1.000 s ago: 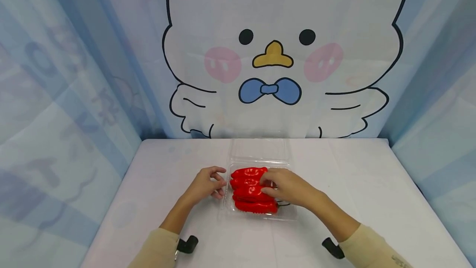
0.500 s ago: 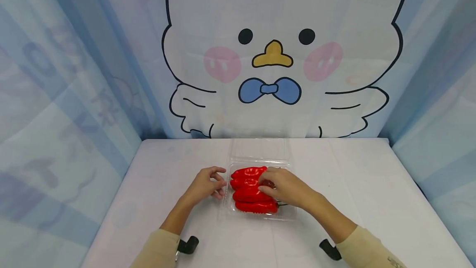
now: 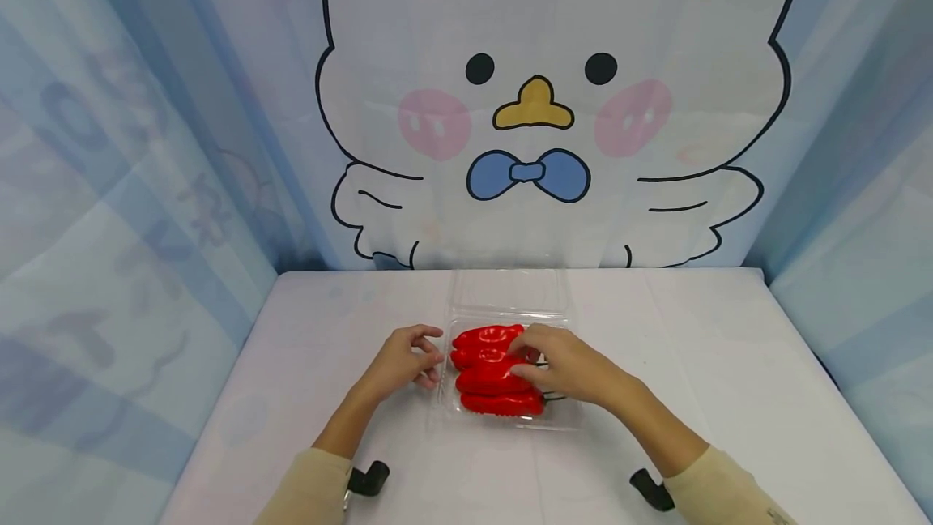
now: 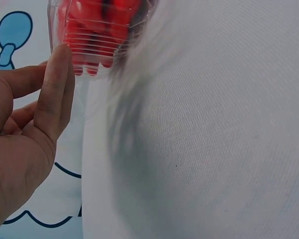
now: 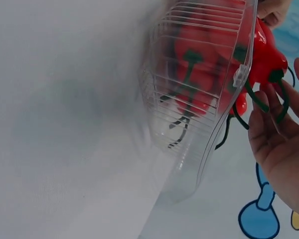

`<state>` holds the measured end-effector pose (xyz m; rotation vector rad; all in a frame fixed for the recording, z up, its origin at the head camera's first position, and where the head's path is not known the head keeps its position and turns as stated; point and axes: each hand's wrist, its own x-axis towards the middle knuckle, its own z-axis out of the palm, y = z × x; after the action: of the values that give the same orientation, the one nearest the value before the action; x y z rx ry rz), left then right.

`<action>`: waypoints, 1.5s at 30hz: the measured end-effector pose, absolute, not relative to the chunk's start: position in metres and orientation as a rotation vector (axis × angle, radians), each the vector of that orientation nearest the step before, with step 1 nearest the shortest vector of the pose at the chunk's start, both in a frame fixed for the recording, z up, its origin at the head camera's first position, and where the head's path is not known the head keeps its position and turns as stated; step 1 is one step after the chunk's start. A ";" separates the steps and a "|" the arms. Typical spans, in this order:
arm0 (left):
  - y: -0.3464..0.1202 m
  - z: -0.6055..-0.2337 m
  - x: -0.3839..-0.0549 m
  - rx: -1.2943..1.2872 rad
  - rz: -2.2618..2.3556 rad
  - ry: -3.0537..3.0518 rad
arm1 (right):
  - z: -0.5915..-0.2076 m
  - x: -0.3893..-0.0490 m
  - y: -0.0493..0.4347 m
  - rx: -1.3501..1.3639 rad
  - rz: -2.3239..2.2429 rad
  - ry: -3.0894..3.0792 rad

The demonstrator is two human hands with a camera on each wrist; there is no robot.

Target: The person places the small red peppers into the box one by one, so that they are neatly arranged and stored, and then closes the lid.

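Note:
Several glossy red peppers (image 3: 492, 380) lie side by side, stems to the right, in a clear plastic clamshell box (image 5: 157, 64). Their thin green stems (image 5: 259, 97) hang over the box's rim in the right wrist view. My right hand (image 3: 568, 363) is at the stem end, fingertips against the peppers, thumb and fingers spread apart. At the box's left side is my left hand (image 3: 404, 359), its fingers loosely bent; in the left wrist view a fingertip (image 4: 62, 52) meets the box wall. Nothing is gripped in it.
The box's clear lid (image 3: 510, 293) stands hinged back behind the peppers, toward the printed cloth backdrop (image 3: 532, 225). A white cloth covers the table (image 3: 692, 363), and pale blue curtains (image 3: 146, 185) flank both sides.
My right hand moved slightly left over the peppers, then back right, with its thumb and fingers parting so a stem shows between them. The left hand and the box have stayed in place.

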<state>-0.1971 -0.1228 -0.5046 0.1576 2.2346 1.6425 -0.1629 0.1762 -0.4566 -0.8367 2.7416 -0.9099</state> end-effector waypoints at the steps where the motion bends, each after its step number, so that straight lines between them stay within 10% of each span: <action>1: -0.123 -0.505 -0.197 0.158 1.643 2.234 | -0.456 -0.164 0.178 -0.839 -0.916 2.746; 45: -0.125 -0.503 -0.196 0.147 1.603 2.241 | -0.493 -0.267 0.240 -0.161 -0.873 2.759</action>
<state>-0.1964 -0.1251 -0.5028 0.1468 2.2413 1.6027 -0.2673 0.2404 -0.4934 -0.1614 2.7592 -0.8729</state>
